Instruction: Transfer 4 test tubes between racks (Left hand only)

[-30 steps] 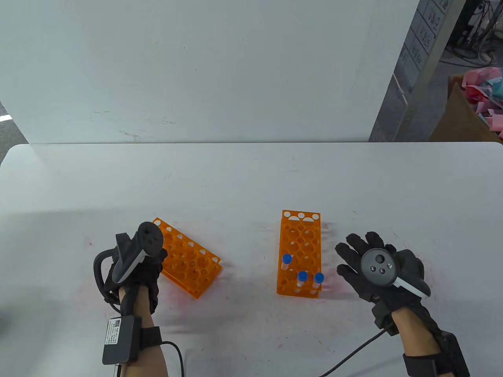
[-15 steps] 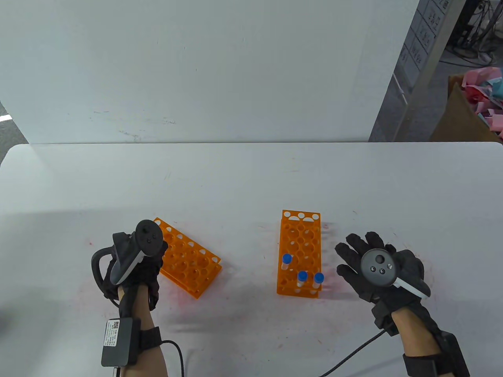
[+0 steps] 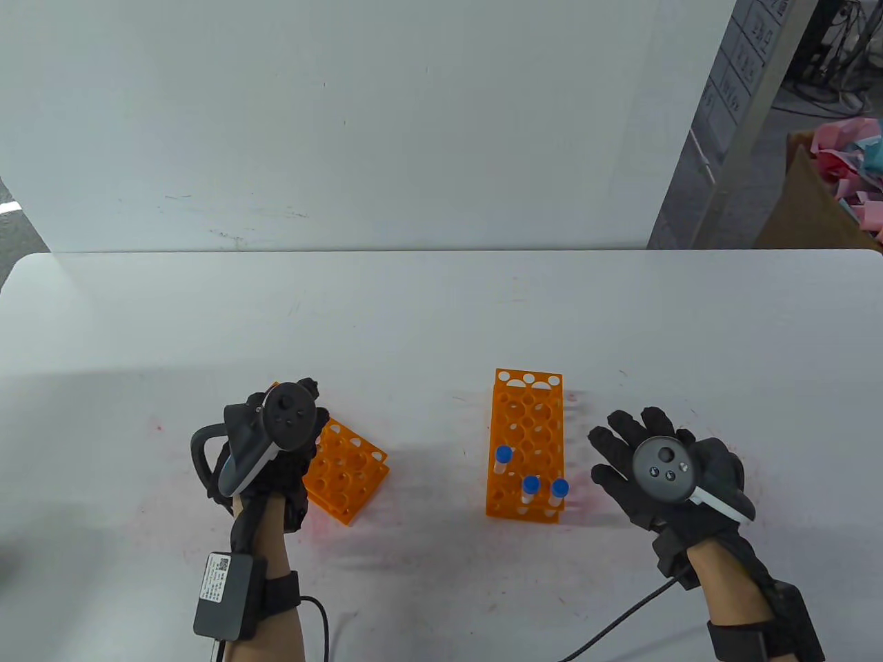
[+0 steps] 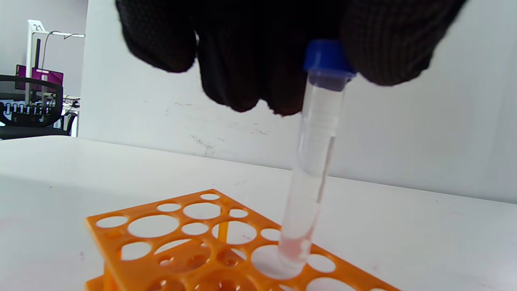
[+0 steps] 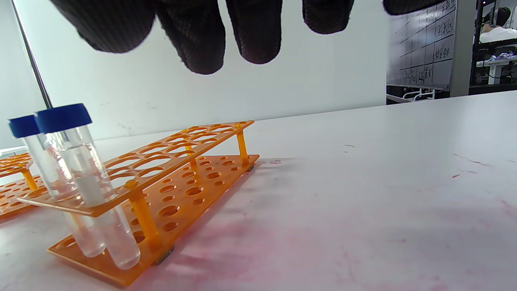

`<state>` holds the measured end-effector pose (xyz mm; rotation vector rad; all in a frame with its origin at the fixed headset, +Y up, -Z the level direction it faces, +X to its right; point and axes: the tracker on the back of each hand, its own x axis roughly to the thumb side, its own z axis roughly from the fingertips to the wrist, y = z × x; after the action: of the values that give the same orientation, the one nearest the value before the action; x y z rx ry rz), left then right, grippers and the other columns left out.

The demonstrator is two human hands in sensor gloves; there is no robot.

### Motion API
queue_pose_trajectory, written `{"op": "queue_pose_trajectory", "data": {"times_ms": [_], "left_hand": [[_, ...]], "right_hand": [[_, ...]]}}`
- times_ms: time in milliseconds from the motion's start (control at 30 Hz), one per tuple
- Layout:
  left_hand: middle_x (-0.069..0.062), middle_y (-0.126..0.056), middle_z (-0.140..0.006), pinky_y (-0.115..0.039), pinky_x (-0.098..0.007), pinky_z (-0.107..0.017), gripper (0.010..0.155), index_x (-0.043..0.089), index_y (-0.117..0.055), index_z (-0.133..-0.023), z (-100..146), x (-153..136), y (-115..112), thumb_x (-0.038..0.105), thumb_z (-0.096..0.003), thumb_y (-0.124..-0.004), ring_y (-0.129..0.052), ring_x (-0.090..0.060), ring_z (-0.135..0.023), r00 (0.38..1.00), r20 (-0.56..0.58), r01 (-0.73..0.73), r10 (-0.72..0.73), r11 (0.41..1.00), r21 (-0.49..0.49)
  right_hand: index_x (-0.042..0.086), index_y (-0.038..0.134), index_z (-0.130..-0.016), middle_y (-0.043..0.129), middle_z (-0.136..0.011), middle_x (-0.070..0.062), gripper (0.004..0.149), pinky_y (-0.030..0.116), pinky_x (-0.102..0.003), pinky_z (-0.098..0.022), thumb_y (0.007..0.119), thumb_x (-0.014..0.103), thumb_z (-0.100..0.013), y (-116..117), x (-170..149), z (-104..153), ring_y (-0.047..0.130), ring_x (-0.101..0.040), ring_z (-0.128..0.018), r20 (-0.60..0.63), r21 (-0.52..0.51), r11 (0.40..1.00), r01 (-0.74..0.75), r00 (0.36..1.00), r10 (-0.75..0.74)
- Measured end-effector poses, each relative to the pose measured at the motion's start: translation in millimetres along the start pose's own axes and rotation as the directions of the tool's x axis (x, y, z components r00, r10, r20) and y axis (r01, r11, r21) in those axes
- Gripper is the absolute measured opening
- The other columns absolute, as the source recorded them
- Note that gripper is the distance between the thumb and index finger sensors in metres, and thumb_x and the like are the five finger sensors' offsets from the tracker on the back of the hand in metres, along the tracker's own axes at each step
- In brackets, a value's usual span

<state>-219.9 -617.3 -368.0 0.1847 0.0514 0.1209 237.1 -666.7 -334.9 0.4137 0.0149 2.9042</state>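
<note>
My left hand (image 3: 290,441) hovers over the left orange rack (image 3: 348,472). In the left wrist view it pinches a clear test tube (image 4: 311,169) by its blue cap, upright, with the tube's bottom at a hole of that rack (image 4: 194,242). The right orange rack (image 3: 528,441) holds three blue-capped tubes (image 3: 530,486) at its near end. Two of them show in the right wrist view (image 5: 76,161). My right hand (image 3: 641,458) lies open and flat on the table just right of that rack, holding nothing.
A white wall panel (image 3: 345,124) stands along the table's far edge. A cardboard box with pink scraps (image 3: 835,186) sits off the table at the far right. Cables trail from both wrists toward the near edge.
My left hand moved right and slightly away from me, from the rack's left end to above its middle, covering more of it. My right hand and the right rack stayed still.
</note>
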Motion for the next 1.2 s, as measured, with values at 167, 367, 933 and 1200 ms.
{"op": "queue_pose_trajectory", "data": {"times_ms": [167, 367, 933, 1200], "left_hand": [[-0.001, -0.092, -0.089, -0.076, -0.056, -0.064, 0.052, 0.03, -0.077, -0.095, -0.8, 16.0, -2.2, 0.049, -0.0467, -0.078, -0.095, -0.028, -0.076, 0.999, 0.045, 0.003, -0.004, 1.0, 0.004], [0.0, -0.092, -0.09, -0.076, -0.056, -0.064, 0.052, 0.03, -0.076, -0.096, -1.4, 34.3, -2.9, 0.048, -0.0472, -0.077, -0.094, -0.028, -0.077, 0.996, 0.09, 0.02, -0.021, 1.0, 0.008], [0.0, -0.091, -0.092, -0.075, -0.056, -0.065, 0.051, 0.031, -0.075, -0.097, 6.9, 100.2, 13.1, 0.048, -0.0483, -0.076, -0.093, -0.028, -0.079, 0.965, 0.247, 0.065, -0.082, 0.995, 0.077], [0.001, -0.09, -0.093, -0.074, -0.056, -0.066, 0.051, 0.032, -0.075, -0.097, 3.3, 137.0, 11.0, 0.048, -0.0484, -0.076, -0.093, -0.027, -0.08, 0.946, 0.325, 0.007, -0.019, 0.999, 0.038]], "right_hand": [[0.027, 0.056, -0.107, 0.047, -0.119, -0.012, 0.059, 0.038, -0.079, -0.066, 0.059, 0.054, -0.054, -0.2, 0.1, -0.2, 0.035, -0.055, -0.104, 0.001, -0.002, 1.0, -0.001, 1.0, 0.001], [0.027, 0.056, -0.108, 0.047, -0.12, -0.012, 0.059, 0.038, -0.079, -0.066, 0.059, 0.054, -0.054, -0.4, 0.1, -0.3, 0.035, -0.055, -0.104, 0.0, -0.004, 1.0, 0.001, 1.0, -0.001], [0.027, 0.056, -0.107, 0.047, -0.12, -0.012, 0.059, 0.038, -0.079, -0.066, 0.059, 0.053, -0.054, -1.7, -1.0, -0.3, 0.035, -0.055, -0.104, 0.0, -0.014, 1.0, 0.013, 1.0, -0.013], [0.027, 0.056, -0.107, 0.047, -0.12, -0.011, 0.059, 0.038, -0.079, -0.066, 0.059, 0.054, -0.054, -1.5, -0.8, -0.1, 0.036, -0.055, -0.103, -0.003, -0.013, 1.0, 0.011, 1.0, -0.012]]}}
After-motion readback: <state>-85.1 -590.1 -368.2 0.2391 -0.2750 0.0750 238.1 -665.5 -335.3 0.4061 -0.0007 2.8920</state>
